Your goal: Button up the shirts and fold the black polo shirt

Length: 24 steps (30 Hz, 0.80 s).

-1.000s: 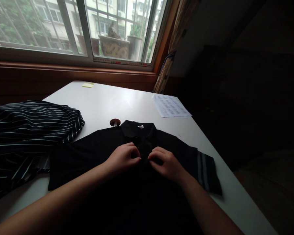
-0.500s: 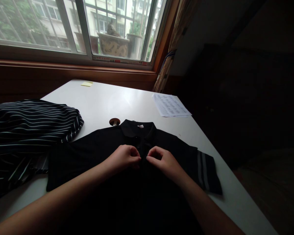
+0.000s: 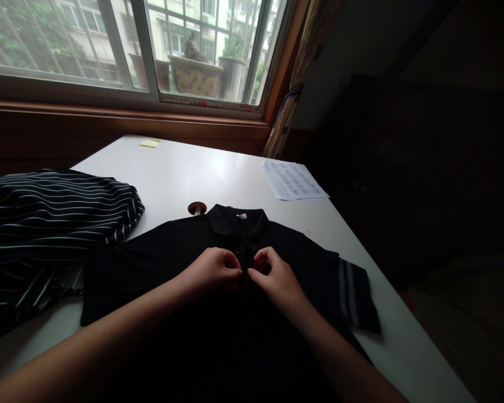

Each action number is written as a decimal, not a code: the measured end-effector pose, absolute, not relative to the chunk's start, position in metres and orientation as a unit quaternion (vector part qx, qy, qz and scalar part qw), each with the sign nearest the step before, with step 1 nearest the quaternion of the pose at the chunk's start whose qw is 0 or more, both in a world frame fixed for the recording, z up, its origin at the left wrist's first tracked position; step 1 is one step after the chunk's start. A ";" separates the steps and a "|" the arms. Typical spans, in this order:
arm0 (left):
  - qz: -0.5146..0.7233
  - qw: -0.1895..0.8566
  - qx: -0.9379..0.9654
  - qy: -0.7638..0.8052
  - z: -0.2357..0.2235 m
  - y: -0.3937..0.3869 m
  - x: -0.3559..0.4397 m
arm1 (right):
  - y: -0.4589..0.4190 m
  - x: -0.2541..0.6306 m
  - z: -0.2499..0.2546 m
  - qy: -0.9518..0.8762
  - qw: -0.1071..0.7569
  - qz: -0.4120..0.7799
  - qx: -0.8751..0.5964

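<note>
A black polo shirt [image 3: 159, 263] lies flat, front up, on the white table [image 3: 193, 173], collar towards the window. One sleeve with two grey stripes [image 3: 348, 291] spreads to the right. My left hand [image 3: 213, 268] and my right hand [image 3: 272, 275] sit side by side on the button placket just below the collar. Both are curled into pinches on the fabric there, fingertips almost touching each other. The buttons themselves are too dark to make out.
A dark garment with thin white stripes [image 3: 46, 218] is heaped at the table's left. A printed sheet of paper [image 3: 293, 181] lies at the far right, a yellow sticky note [image 3: 149, 143] at the back, a small round brown object [image 3: 197, 208] by the collar. The table's right edge drops into darkness.
My right hand has edged left and slightly up, closing the gap to my left hand at the placket. The shirt and the other things have stayed put.
</note>
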<state>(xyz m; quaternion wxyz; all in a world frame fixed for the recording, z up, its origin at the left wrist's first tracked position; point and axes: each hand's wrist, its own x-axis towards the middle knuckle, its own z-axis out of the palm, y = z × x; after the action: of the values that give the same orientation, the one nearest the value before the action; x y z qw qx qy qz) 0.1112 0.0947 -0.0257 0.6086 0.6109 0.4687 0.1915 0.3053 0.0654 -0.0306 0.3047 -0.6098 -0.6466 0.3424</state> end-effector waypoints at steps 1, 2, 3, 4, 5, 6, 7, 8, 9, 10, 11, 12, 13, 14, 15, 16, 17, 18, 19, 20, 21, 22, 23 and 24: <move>0.192 0.606 0.613 0.469 -0.026 0.095 0.111 | 0.065 0.307 -0.031 -0.643 0.314 0.353 -0.602; 0.193 0.604 0.615 0.469 -0.026 0.095 0.112 | 0.066 0.309 -0.032 -0.640 0.325 0.362 -0.594; 0.194 0.602 0.618 0.467 -0.026 0.094 0.112 | 0.066 0.311 -0.033 -0.637 0.336 0.370 -0.587; 0.195 0.600 0.620 0.466 -0.026 0.094 0.112 | 0.066 0.313 -0.034 -0.633 0.345 0.378 -0.581; 0.195 0.599 0.621 0.466 -0.027 0.094 0.112 | 0.066 0.315 -0.034 -0.628 0.351 0.388 -0.575; 0.196 0.600 0.621 0.465 -0.027 0.094 0.111 | 0.067 0.316 -0.034 -0.624 0.354 0.401 -0.569; 0.198 0.603 0.618 0.465 -0.026 0.094 0.111 | 0.068 0.318 -0.033 -0.621 0.354 0.416 -0.562; 0.199 0.606 0.614 0.464 -0.026 0.094 0.111 | 0.069 0.319 -0.033 -0.617 0.355 0.434 -0.553; 0.199 0.610 0.611 0.464 -0.026 0.095 0.111 | 0.069 0.321 -0.032 -0.612 0.356 0.452 -0.542; 0.199 0.614 0.607 0.464 -0.025 0.095 0.111 | 0.070 0.322 -0.031 -0.606 0.358 0.470 -0.532; 0.198 0.617 0.603 0.464 -0.024 0.095 0.111 | 0.071 0.323 -0.030 -0.600 0.360 0.486 -0.524; 0.197 0.619 0.601 0.466 -0.024 0.095 0.111 | 0.072 0.324 -0.030 -0.592 0.363 0.500 -0.517; 0.195 0.620 0.599 0.468 -0.023 0.095 0.112 | 0.072 0.325 -0.030 -0.586 0.366 0.510 -0.512; 0.194 0.619 0.599 0.469 -0.022 0.095 0.112 | 0.073 0.325 -0.030 -0.580 0.369 0.517 -0.510; 0.195 0.617 0.600 0.471 -0.021 0.095 0.113 | 0.073 0.326 -0.030 -0.576 0.372 0.521 -0.509; 0.196 0.616 0.601 0.471 -0.020 0.095 0.113 | 0.073 0.326 -0.031 -0.572 0.375 0.524 -0.508; 0.198 0.615 0.601 0.471 -0.020 0.095 0.113 | 0.073 0.326 -0.031 -0.568 0.377 0.527 -0.507; 0.200 0.615 0.600 0.470 -0.019 0.094 0.113 | 0.073 0.325 -0.032 -0.565 0.378 0.530 -0.507; 0.202 0.618 0.599 0.469 -0.019 0.094 0.113 | 0.072 0.324 -0.032 -0.563 0.380 0.532 -0.506; 0.203 0.621 0.597 0.466 -0.019 0.094 0.113 | 0.072 0.324 -0.031 -0.561 0.380 0.534 -0.506; 0.203 0.623 0.595 0.464 -0.019 0.094 0.113 | 0.072 0.322 -0.031 -0.560 0.381 0.534 -0.506; 0.202 0.625 0.595 0.463 -0.019 0.094 0.113 | 0.071 0.321 -0.030 -0.561 0.381 0.532 -0.507; 0.202 0.627 0.594 0.462 -0.019 0.094 0.112 | 0.071 0.320 -0.030 -0.562 0.381 0.530 -0.508; 0.201 0.628 0.593 0.462 -0.019 0.094 0.112 | 0.070 0.319 -0.029 -0.564 0.380 0.528 -0.509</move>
<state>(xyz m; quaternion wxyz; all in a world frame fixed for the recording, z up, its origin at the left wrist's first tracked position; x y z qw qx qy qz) 0.1124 0.0944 -0.0192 0.6276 0.5932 0.4623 0.2011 0.3194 0.0702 -0.0293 0.3805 -0.5089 -0.5638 0.5276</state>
